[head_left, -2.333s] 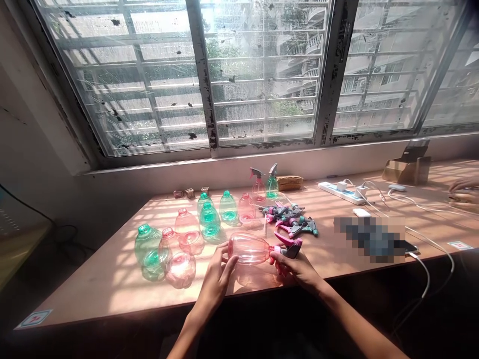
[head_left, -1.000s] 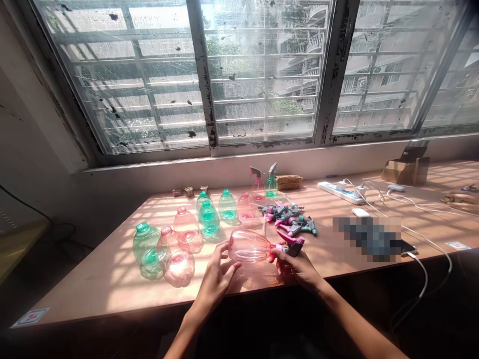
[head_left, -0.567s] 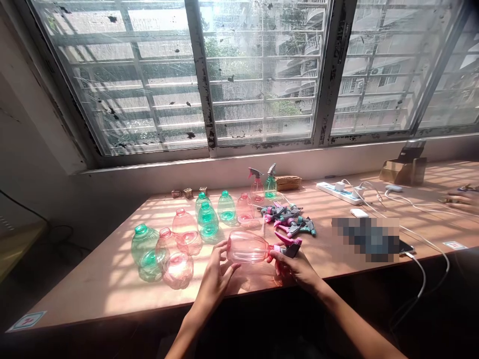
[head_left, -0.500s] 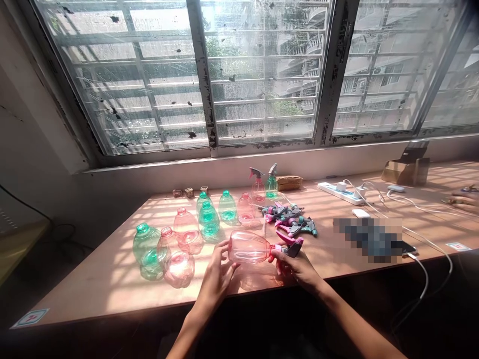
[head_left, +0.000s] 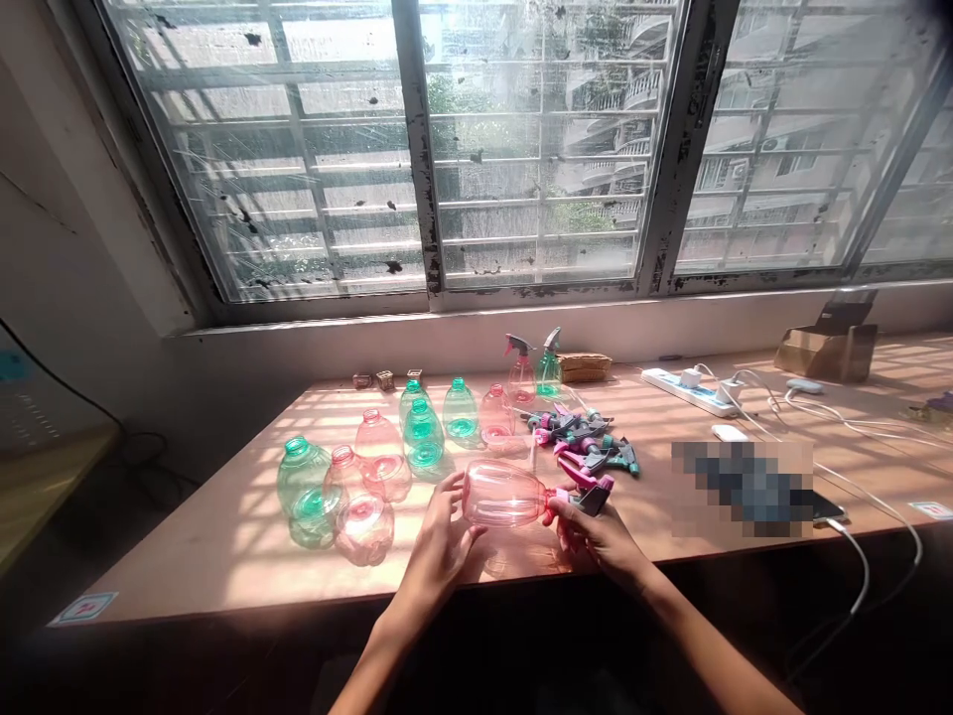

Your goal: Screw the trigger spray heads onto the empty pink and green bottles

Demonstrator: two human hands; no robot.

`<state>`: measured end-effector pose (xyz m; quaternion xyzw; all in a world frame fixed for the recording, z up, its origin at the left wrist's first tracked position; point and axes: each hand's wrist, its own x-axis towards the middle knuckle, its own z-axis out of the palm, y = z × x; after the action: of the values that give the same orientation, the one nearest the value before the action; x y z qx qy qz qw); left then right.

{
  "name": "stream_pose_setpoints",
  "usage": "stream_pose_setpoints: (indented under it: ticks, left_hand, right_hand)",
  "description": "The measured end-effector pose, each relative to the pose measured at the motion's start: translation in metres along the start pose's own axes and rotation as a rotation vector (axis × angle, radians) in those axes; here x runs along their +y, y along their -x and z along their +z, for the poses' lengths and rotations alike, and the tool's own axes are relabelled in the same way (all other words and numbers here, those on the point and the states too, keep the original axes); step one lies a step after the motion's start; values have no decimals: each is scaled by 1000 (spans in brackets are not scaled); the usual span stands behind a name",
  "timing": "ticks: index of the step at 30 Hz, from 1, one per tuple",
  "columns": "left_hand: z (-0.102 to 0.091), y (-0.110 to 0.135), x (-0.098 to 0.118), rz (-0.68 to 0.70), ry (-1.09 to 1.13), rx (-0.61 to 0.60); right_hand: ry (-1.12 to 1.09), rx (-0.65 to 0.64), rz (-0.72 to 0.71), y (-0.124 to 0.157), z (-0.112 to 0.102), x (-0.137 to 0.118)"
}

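Observation:
A clear pink spray bottle (head_left: 504,495) lies sideways in the air above the table's front edge, its base to the left. Around that base curl the fingers of my left hand (head_left: 445,536). At the neck, my right hand (head_left: 596,536) grips the pink-and-grey spray head (head_left: 588,491), thumb on the collar. The spray head sits at the bottle's mouth; how tightly it is screwed on I cannot tell. Behind it lies a pile of loose spray heads (head_left: 585,437). To the left stand several open bottles, among them a green bottle (head_left: 423,437) and a pink bottle (head_left: 381,457).
Two bottles with spray heads, one pink (head_left: 522,372) and one green (head_left: 549,369), stand at the back beside a brown block (head_left: 586,367). Rightward are a white power strip (head_left: 686,391), cables, a blurred-out patch over a phone (head_left: 826,508) and a cardboard box (head_left: 826,348).
The view has swung slightly left, so everything sits farther right. Both hands keep their hold on the pink bottle. Another person's hand at the right edge no longer shows clearly.

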<state>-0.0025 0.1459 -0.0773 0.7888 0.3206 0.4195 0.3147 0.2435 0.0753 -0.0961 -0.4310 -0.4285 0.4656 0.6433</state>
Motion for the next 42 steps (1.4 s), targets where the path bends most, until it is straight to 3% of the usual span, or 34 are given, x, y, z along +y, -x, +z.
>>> stream_pose_setpoints:
  ticks: [9,13,17,25,34,42]
  left_hand:
    - [-7,3,15,-147,112,-38]
    - [-5,0,4,-52,52,-44]
    - [-2,1,-2,44,-12,-19]
    - [-6,2,11,-166,134,-35]
    - [-2,0,2,-10,17,-28]
    - [-5,3,12,-148,156,-48]
  right_hand:
    - [226,-84,24,6,-2,-5]
    - [74,-4,50,3,1,-4]
    - [-9,-21,31,3,2,-4]
    - [138,-84,49,8,2,-13]
    - [10,-24,27,0,-1,-2]
    - [120,-124,121,9,-3,-12]
